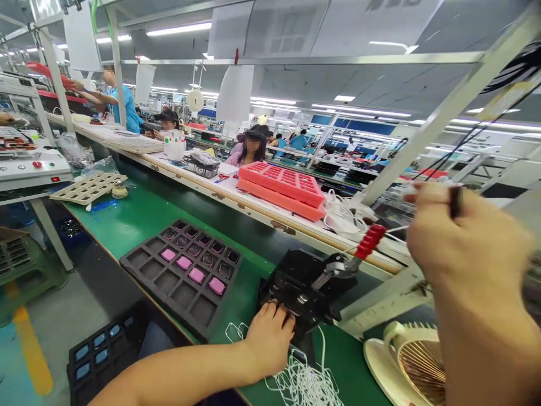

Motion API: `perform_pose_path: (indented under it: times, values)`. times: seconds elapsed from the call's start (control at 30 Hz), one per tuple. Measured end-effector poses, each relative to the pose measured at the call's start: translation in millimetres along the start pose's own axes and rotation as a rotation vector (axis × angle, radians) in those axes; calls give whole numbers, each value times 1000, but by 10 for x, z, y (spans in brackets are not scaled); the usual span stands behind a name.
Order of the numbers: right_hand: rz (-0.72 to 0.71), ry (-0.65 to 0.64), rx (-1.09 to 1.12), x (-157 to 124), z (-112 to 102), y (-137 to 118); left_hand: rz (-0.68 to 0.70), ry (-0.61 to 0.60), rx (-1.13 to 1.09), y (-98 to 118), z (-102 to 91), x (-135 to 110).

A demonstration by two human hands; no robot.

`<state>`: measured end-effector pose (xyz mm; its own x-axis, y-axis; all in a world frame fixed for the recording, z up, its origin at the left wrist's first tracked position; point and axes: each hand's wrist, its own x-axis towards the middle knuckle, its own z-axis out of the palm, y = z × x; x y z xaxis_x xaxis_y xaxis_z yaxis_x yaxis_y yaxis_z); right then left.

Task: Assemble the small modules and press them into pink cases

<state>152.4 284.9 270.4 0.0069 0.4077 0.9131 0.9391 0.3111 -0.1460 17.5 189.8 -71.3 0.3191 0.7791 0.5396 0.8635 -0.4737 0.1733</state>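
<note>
A black clamping fixture (302, 290) with a red-handled toggle lever (368, 242) stands on the green bench; the lever points up to the right. My left hand (270, 338) rests at the fixture's near edge, fingers slightly apart and fingertips touching it; the thumb side is partly hidden. Raised at the right, clear of the lever, is my right hand (460, 242), blurred and curled closed. A small dark thing shows at its knuckles, too blurred to name. Left of the fixture lies a dark grey compartment tray (169, 299) with several pink pieces (196, 275) and dark frame-like parts (208, 259).
Bundled white cable (306, 383) lies before the fixture, a cream fan (416, 361) right of it. Red trays (281, 189) sit on the shelf. A beige tray (88, 189) is at the far left, another dark tray (101, 355) below the bench. Co-workers sit beyond.
</note>
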Motion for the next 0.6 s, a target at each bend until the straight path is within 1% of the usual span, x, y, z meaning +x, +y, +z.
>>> perform_pose_path:
  times: [0.03, 0.07, 0.1, 0.13, 0.17, 0.2, 0.27, 0.33, 0.4, 0.47, 0.5, 0.57, 0.6]
  values:
    - [72, -156, 58, 116, 76, 93, 4, 0, 12, 5, -13, 6]
    - [138, -289, 136, 172, 142, 127, 7, 3, 28, 11, -24, 10]
    - [171, -407, 231, 176, 188, 112, 8, 9, 47, 16, -35, 15]
    - [170, -489, 306, 138, 213, 61, 11, 16, 68, 21, -49, 22]
    - [169, -531, 337, 70, 217, -9, 15, 23, 90, 24, -67, 30]
    - [180, -540, 319, -13, 203, -81, 18, 28, 111, 26, -90, 42]
    - [206, -506, 221, -183, 136, -188, 22, 24, 135, 26, -154, 64]
    - [203, -443, 151, -316, 30, -225, 15, -3, 115, 32, -237, 61]
    - [158, -384, 124, -398, -80, -211, 3, -50, 41, 42, -308, 23]
    - [88, -341, 127, -459, -129, -178, 9, -101, -80, 26, -328, -41]
    - [47, -331, 169, -505, -124, -164, 7, -117, -145, 6, -323, -89]
    - [-14, -263, 269, -672, -104, -162, -51, -113, -248, -44, -347, -241]
    - [-47, -200, 305, -801, -115, -179, -72, -106, -289, -68, -403, -349]
